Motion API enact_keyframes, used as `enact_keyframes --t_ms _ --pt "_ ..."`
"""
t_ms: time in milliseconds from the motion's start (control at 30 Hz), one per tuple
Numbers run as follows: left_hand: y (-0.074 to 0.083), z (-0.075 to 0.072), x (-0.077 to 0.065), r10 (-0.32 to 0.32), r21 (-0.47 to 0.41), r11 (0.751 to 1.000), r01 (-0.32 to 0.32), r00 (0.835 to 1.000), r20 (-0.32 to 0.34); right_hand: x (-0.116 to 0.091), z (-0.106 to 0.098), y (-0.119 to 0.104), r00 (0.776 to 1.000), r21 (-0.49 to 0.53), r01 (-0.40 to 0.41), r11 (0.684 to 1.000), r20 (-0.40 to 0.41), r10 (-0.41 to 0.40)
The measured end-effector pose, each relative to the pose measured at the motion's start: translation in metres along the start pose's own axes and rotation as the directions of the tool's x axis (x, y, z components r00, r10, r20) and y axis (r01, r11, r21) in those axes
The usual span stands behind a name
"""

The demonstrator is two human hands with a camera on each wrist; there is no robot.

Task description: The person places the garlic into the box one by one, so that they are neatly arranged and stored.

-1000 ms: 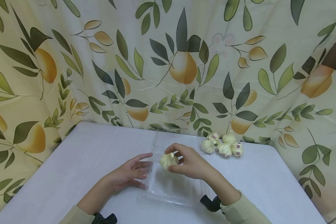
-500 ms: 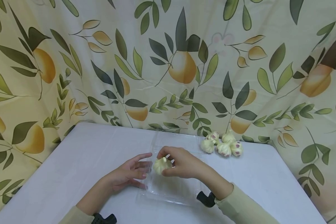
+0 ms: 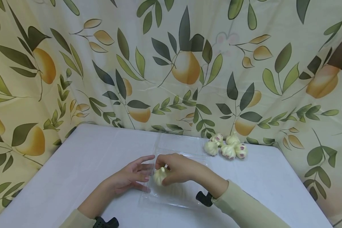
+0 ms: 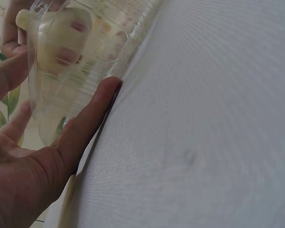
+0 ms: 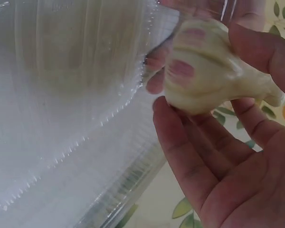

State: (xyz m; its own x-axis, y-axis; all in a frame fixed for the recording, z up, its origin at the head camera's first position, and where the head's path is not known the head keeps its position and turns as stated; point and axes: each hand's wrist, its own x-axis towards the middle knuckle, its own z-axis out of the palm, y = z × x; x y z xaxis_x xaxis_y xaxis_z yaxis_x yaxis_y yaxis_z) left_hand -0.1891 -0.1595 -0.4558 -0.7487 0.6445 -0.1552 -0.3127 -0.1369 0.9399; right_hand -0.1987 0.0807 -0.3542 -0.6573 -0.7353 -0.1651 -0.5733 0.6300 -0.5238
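A clear plastic box [image 3: 182, 198] with its lid [image 3: 179, 144] folded back lies on the table. Inside its left end, my right hand [image 3: 178, 169] holds a garlic bulb [image 3: 159, 176] between thumb and fingers. The right wrist view shows pink patches on that bulb [image 5: 199, 66] and its stem towards the palm. My left hand [image 3: 132, 175] rests against the box's left wall, fingers spread and fairly straight. Through the clear wall, the bulb [image 4: 61, 40] shows in the left wrist view. Whether the bulb touches the box floor, I cannot tell.
Several more garlic bulbs [image 3: 228, 151] sit in a cluster at the back right, beside the lid. A white cloth covers the table [image 3: 102, 142]. Behind it hangs a curtain [image 3: 165, 91] printed with fruit and leaves.
My right hand has carried the garlic bulb left and lower, towards the box's left wall. The left hand, the box and the cluster of bulbs have stayed put.
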Motion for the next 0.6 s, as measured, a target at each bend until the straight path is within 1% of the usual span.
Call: enact_keyframes --t_ms 167,400,500,600 --pt "0.0 0.0 -0.001 0.003 0.003 1.0 -0.003 1.0 0.004 0.005 0.003 -0.002 0.999 -0.011 -0.033 0.999 0.035 0.033" --pt "-0.001 -0.001 -0.002 0.013 0.016 1.0 -0.013 1.0 0.0 0.012 0.009 -0.006 0.996 -0.046 -0.037 0.998 0.081 0.041" --pt "-0.002 -0.002 -0.002 0.02 0.02 1.0 -0.021 1.0 0.008 0.013 0.012 -0.007 0.993 -0.065 -0.054 0.996 0.101 0.06" --pt "-0.002 -0.001 -0.001 0.021 0.026 0.999 -0.021 1.0 0.002 0.013 0.015 -0.007 0.989 -0.064 -0.076 0.995 0.124 0.083"
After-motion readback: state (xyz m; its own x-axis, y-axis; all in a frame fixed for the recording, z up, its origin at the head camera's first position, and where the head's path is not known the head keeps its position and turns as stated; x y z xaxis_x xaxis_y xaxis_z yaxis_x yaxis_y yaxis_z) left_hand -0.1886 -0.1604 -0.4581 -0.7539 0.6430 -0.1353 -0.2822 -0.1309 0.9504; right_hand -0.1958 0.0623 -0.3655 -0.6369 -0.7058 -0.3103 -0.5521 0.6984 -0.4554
